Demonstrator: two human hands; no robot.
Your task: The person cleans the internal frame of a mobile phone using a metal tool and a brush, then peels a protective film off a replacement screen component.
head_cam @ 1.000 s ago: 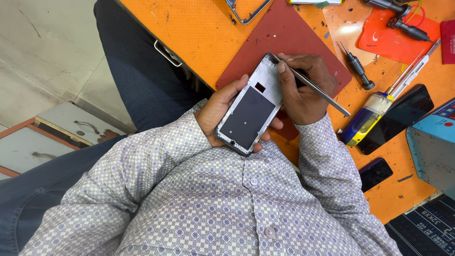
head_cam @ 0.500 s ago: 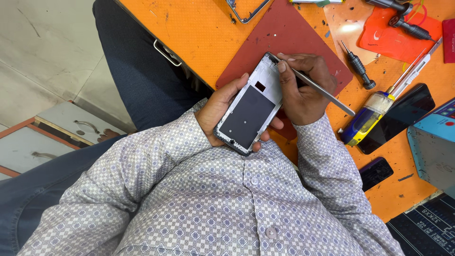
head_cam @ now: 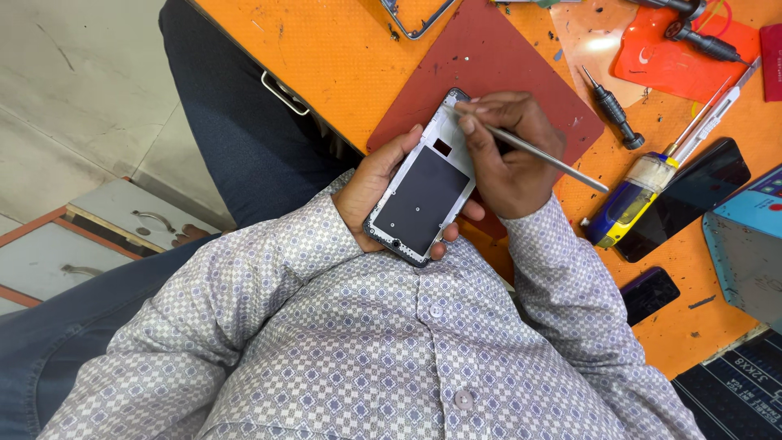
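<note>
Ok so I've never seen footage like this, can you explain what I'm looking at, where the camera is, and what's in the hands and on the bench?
No machine here: a person works with bare hands, filmed by a camera worn on their head, looking down over their patterned shirt. The left hand cradles an opened phone frame, white edged with a dark inner panel. The right hand holds a thin metal tool like a pen, its tip at the frame's top edge. Below lies an orange workbench with a dark red mat. To the right sit a small screwdriver, a blue and yellow bottle and a black phone screen.
</note>
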